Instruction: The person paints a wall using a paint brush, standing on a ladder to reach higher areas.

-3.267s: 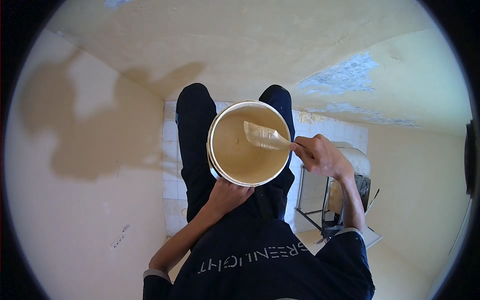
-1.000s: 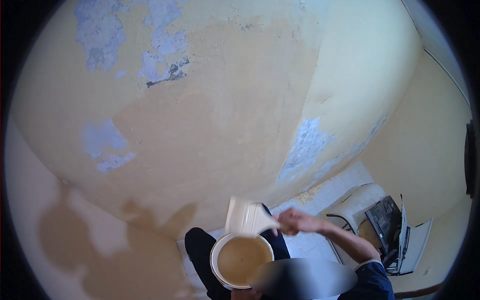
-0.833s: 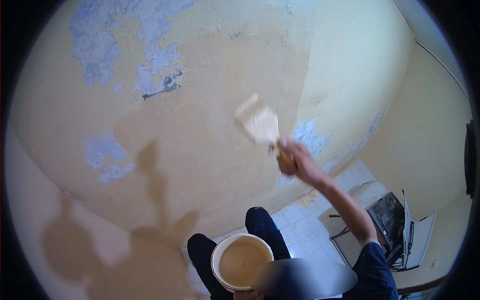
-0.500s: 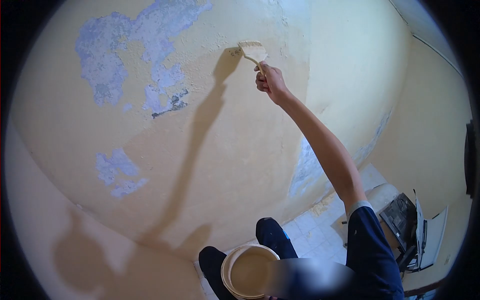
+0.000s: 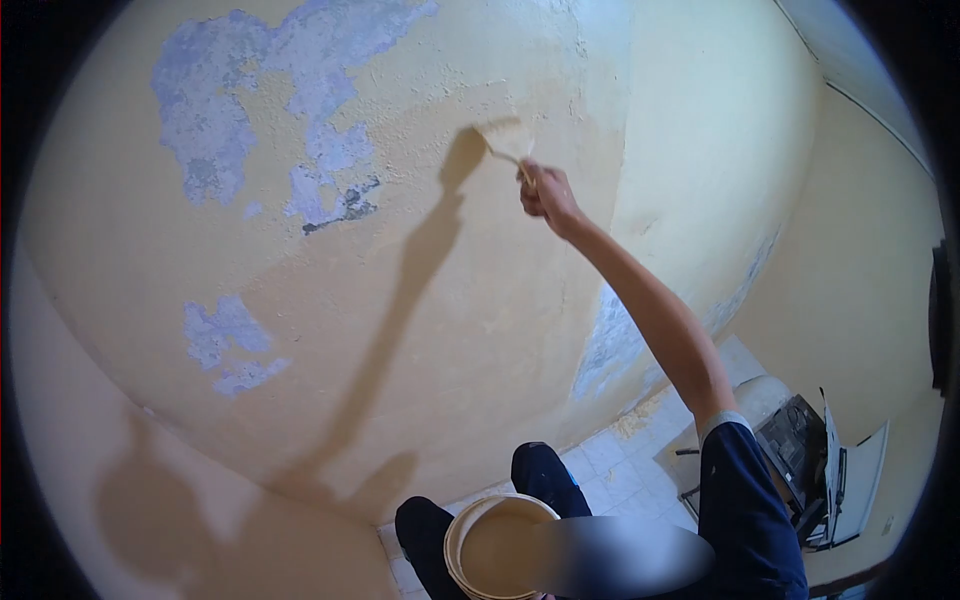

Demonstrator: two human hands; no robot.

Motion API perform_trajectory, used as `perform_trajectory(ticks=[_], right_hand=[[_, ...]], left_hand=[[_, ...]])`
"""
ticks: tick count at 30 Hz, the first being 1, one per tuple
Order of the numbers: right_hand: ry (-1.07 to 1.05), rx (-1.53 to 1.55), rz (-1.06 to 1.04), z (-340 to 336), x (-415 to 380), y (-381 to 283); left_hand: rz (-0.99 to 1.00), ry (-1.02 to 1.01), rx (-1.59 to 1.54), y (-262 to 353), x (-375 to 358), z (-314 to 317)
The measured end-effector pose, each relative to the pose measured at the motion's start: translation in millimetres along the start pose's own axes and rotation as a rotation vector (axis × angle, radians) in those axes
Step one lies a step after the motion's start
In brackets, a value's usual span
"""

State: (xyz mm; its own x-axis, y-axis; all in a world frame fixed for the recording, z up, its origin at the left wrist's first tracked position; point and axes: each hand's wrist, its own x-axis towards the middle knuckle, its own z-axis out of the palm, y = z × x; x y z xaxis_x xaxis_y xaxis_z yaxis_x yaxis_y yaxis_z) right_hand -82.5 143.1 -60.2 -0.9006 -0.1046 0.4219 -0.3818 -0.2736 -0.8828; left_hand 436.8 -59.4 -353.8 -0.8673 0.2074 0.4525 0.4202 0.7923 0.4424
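The paintbrush [image 5: 507, 143] sits high in the view, at about 12 o'clock from your body, its pale bristles pressed flat against the wall [image 5: 450, 330]. Your right hand [image 5: 545, 195] has its fingers wrapped fully round the handle, just below and to the right of the bristles, at their 5 o'clock; your arm stretches up to it from the dark blue sleeve [image 5: 745, 500] at 4 o'clock in the view. The brush and arm cast a long shadow [image 5: 400, 310] down the wall, running from the bristles toward 7 o'clock.

The brush rests on a darker, wetter-looking tan patch of the wall. At 9 to 10 o'clock from the brush lies a large area of peeled bluish-grey surface [image 5: 250, 90], and a smaller one [image 5: 225, 340] lies well below that, at 8 o'clock. Another worn strip [image 5: 605, 340] runs down the corner at 5 o'clock from your hand.

The paint bucket [image 5: 490, 545] sits at the bottom edge, at 6 o'clock, filled with tan paint, over your dark trouser legs [image 5: 545, 470] and the white floor tiles [image 5: 610, 465]. Your left hand is out of sight, so you cannot tell its grip. A pale chair [image 5: 750, 400] and a dark open case [image 5: 800, 450] stand at 4 o'clock.
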Motion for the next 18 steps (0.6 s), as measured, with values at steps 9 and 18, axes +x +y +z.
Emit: perform_trajectory(ticks=[9, 18], right_hand=[[-0.011, 0.0, -0.06, 3.9, 38.9, 22.0], [0.027, -0.035, -0.118, 14.4, -7.7, 12.6]], left_hand=[[-0.009, -0.034, -0.01, 2.2, 6.3, -1.8], [-0.019, -0.048, -0.021, 0.9, 3.7, -0.6]])
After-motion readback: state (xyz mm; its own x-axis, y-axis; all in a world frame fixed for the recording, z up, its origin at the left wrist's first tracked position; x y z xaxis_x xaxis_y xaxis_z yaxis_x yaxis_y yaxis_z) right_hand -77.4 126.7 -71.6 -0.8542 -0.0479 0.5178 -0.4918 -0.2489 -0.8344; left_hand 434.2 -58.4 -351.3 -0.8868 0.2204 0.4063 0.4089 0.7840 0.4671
